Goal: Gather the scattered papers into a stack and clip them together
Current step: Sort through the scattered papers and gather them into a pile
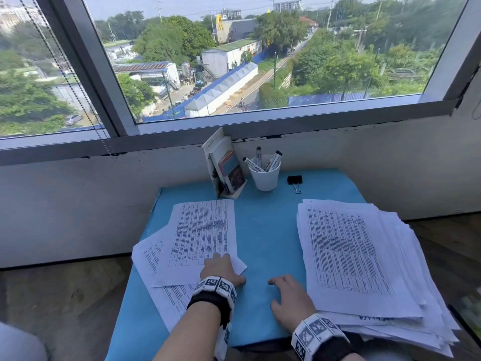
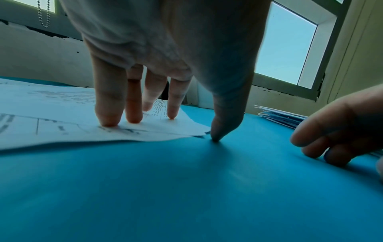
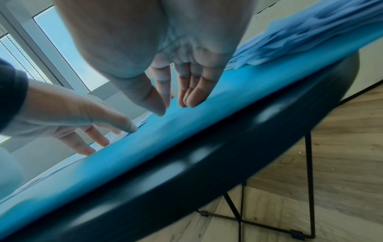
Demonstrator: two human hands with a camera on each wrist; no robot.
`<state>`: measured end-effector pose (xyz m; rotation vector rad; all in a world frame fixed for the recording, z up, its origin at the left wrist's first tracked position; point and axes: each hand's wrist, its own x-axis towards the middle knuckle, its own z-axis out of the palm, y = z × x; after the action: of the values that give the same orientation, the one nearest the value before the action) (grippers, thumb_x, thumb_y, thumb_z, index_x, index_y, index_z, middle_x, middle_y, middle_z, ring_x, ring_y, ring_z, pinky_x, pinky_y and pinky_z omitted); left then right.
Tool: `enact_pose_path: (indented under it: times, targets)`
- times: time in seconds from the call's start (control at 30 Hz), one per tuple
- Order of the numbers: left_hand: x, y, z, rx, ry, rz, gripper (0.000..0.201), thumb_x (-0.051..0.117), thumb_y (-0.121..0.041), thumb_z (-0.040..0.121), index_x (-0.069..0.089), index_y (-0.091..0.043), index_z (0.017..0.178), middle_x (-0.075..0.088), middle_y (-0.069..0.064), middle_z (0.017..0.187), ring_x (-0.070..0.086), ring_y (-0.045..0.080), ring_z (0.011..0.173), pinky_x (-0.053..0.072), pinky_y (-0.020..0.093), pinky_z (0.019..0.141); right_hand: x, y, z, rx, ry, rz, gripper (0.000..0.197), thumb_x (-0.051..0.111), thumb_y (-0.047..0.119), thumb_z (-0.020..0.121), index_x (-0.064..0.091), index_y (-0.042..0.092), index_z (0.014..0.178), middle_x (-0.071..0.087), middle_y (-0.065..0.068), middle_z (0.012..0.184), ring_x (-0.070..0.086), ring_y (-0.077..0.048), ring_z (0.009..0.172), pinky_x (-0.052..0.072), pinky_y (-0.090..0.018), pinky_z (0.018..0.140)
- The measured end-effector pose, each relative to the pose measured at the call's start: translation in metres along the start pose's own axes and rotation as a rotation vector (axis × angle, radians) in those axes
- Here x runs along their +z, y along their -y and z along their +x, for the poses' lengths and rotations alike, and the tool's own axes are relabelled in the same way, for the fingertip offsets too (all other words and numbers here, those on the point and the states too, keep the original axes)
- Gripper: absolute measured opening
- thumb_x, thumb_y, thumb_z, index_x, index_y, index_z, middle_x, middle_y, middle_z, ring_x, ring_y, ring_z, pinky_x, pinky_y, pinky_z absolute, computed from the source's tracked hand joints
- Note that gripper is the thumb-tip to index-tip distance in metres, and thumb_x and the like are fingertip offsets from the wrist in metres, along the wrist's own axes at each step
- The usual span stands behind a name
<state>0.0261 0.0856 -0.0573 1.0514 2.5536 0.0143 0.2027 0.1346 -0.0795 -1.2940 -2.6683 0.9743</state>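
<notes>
Now, with your left hand [image 1: 220, 268] flat, fingers straight on the loose sheets [image 1: 201, 233] left of the ragged pile [image 1: 351, 251], and your right hand [image 1: 289, 302] relaxed and empty beside that pile, slide them across the tabletop [image 1: 265, 230] onto it before reaching for the binder clip [image 1: 295, 180] behind it.

Print on papers [image 1: 200, 230] too small

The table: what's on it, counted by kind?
Paper piles: 2, a loose group and a big pile
Binder clip: 1
White cup of markers: 1
Book stand: 1
Total: 5
</notes>
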Motion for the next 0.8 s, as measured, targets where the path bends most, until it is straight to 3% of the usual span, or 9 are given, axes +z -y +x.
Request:
enact_pose_path:
  times: [0.2, 0.37, 0.53, 0.63, 0.7, 0.77, 0.8]
  targets:
    - [0.002, 0.0, 0.0, 0.022, -0.023, 0.067, 0.052, 0.057, -0.037, 0.08, 0.041, -0.017, 0.126, 0.048, 0.003, 0.128, 0.04, 0.026, 0.123, 0.045, 0.036, 0.087, 0.002, 0.003, -0.001, 0.034, -0.007, -0.019, 0.046, 0.044, 0.023, 0.082, 0.047, 0.03, 0.128, 0.04, 0.006, 0.13, 0.04, -0.014, 0.124, 0.042, -0.031, 0.097]
    - [0.008, -0.009, -0.006, 0.098, -0.041, 0.17, 0.032, 0.048, -0.024, 0.088, 0.049, -0.012, 0.119, 0.051, 0.007, 0.125, 0.043, 0.027, 0.12, 0.044, 0.036, 0.089, 0.002, 0.007, -0.004, 0.04, -0.027, -0.061, 0.046, 0.043, 0.024, 0.083, 0.046, 0.031, 0.129, 0.04, 0.008, 0.131, 0.04, -0.013, 0.124, 0.043, -0.03, 0.095]
    - [0.001, -0.011, -0.012, 0.129, -0.046, 0.163, 0.031, 0.047, -0.021, 0.088, 0.052, -0.011, 0.117, 0.053, 0.008, 0.123, 0.047, 0.026, 0.118, 0.044, 0.036, 0.09, -0.001, 0.01, -0.008, 0.027, -0.009, -0.094, 0.046, 0.043, 0.026, 0.082, 0.046, 0.03, 0.128, 0.04, 0.006, 0.13, 0.04, -0.015, 0.123, 0.043, -0.031, 0.096]
    - [-0.013, -0.012, -0.022, 0.088, -0.156, -0.1, 0.017, 0.049, -0.028, 0.084, 0.055, -0.017, 0.094, 0.059, 0.002, 0.1, 0.055, 0.021, 0.093, 0.044, 0.03, 0.077, -0.008, 0.015, -0.004, 0.046, 0.029, -0.052, 0.041, 0.043, 0.036, 0.088, 0.048, 0.029, 0.128, 0.046, 0.004, 0.128, 0.044, -0.015, 0.124, 0.039, -0.031, 0.101]
    - [-0.019, -0.016, -0.036, 0.141, -0.289, -0.264, 0.01, 0.051, -0.029, 0.079, 0.047, -0.02, 0.078, 0.054, -0.003, 0.082, 0.05, 0.019, 0.076, 0.039, 0.027, 0.067, -0.025, 0.027, 0.0, 0.131, 0.069, 0.209, 0.046, 0.044, 0.054, 0.088, 0.052, 0.024, 0.123, 0.056, 0.0, 0.113, 0.054, -0.016, 0.105, 0.042, -0.03, 0.092]
    - [-0.017, -0.025, -0.056, 0.369, -0.323, -0.349, 0.013, 0.051, -0.031, 0.076, 0.041, -0.024, 0.075, 0.055, -0.002, 0.079, 0.052, 0.022, 0.076, 0.04, 0.029, 0.065, -0.042, 0.037, 0.007, 0.275, 0.165, 0.815, 0.056, 0.049, 0.069, 0.076, 0.054, 0.019, 0.102, 0.053, -0.003, 0.088, 0.052, -0.018, 0.077, 0.044, -0.03, 0.07]
    - [-0.015, -0.03, -0.067, 0.527, -0.279, -0.361, 0.011, 0.05, -0.031, 0.075, 0.041, -0.025, 0.075, 0.058, -0.002, 0.082, 0.055, 0.022, 0.079, 0.043, 0.031, 0.067, -0.05, 0.037, 0.011, 0.348, 0.206, 1.071, 0.055, 0.055, 0.07, 0.071, 0.054, 0.018, 0.09, 0.05, -0.004, 0.079, 0.048, -0.019, 0.069, 0.042, -0.029, 0.061]
